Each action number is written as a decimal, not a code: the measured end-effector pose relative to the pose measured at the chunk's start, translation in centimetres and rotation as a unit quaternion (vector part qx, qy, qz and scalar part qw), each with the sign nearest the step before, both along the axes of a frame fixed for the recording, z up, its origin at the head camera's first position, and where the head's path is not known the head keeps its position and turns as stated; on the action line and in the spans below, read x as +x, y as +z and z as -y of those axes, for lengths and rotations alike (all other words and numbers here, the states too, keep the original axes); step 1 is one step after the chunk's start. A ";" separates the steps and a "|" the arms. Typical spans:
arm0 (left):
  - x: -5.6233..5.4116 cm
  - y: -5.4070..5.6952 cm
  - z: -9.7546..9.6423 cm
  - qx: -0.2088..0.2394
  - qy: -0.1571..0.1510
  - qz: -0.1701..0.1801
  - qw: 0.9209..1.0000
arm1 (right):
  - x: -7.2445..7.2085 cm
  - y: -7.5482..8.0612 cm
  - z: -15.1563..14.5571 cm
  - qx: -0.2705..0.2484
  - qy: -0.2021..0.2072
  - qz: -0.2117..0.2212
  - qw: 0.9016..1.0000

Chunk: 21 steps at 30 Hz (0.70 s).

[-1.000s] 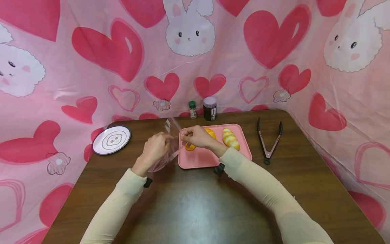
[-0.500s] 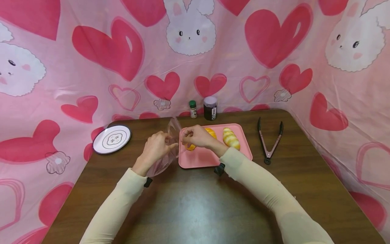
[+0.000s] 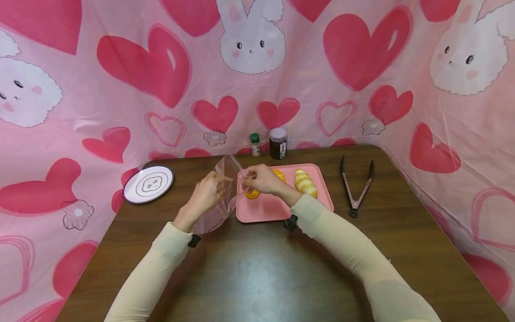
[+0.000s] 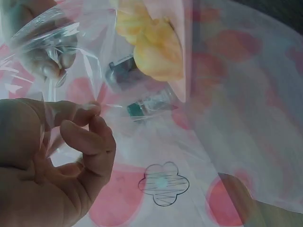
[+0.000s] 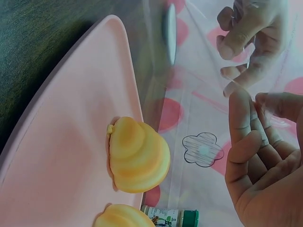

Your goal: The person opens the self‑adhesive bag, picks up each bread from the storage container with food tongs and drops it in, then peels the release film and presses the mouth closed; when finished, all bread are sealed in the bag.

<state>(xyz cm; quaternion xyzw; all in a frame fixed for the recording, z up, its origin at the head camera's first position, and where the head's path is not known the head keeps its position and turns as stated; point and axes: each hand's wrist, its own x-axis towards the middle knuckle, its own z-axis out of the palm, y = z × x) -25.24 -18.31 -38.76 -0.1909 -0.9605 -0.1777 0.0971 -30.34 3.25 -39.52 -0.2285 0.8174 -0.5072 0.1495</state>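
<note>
A clear plastic bag [image 3: 228,166] hangs upright between both hands, just left of the pink tray [image 3: 263,212]. My left hand [image 3: 208,193] pinches one side of its rim between thumb and index finger, also plain in the left wrist view. The opposite side of the rim is pinched by my right hand [image 3: 263,180], above the tray's left part. Below that hand lies a yellow-orange bread roll [image 5: 137,156], partly hidden in the head view. A second orange roll [image 3: 279,175] is partly covered by the right wrist, and a pale striped roll [image 3: 306,183] lies farther right.
Tongs [image 3: 354,192] lie spread to the right of the tray. Behind it stand a green-capped shaker [image 3: 255,145] and a dark jar with a pale lid [image 3: 278,144]. A white dark-rimmed plate [image 3: 148,184] sits at the table's left edge. Patterned cloth surrounds the back and sides.
My left thumb stuck out half a second ago; now the left fingers are pinched together on the bag's rim. The bag's mouth looks spread wider. My right hand has barely moved.
</note>
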 end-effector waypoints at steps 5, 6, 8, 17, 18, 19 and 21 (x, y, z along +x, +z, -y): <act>-0.2 -0.1 0.0 0.005 -0.012 0.009 1.000 | 0.0 -0.2 0.0 -0.009 0.004 -0.004 1.000; -0.2 -0.1 0.0 0.006 -0.012 0.010 1.000 | 0.0 -0.2 0.0 -0.008 0.004 -0.004 1.000; -0.2 -0.1 0.0 0.010 -0.004 0.019 1.000 | 0.0 -0.2 0.0 -0.003 0.004 -0.005 1.000; -0.1 0.2 -0.3 0.025 0.032 0.062 0.997 | 0.0 -0.2 -0.1 0.002 0.015 -0.010 1.000; -0.1 0.2 -0.3 0.024 0.034 0.061 0.997 | 0.0 -0.2 -0.1 0.004 0.016 -0.011 1.000; -0.1 0.2 -0.2 0.023 0.036 0.061 0.997 | 0.1 -0.2 -0.1 0.005 0.017 -0.010 1.000; -0.1 0.2 -0.2 0.019 0.036 0.058 0.998 | 0.1 -0.1 -0.2 0.007 0.022 -0.012 1.000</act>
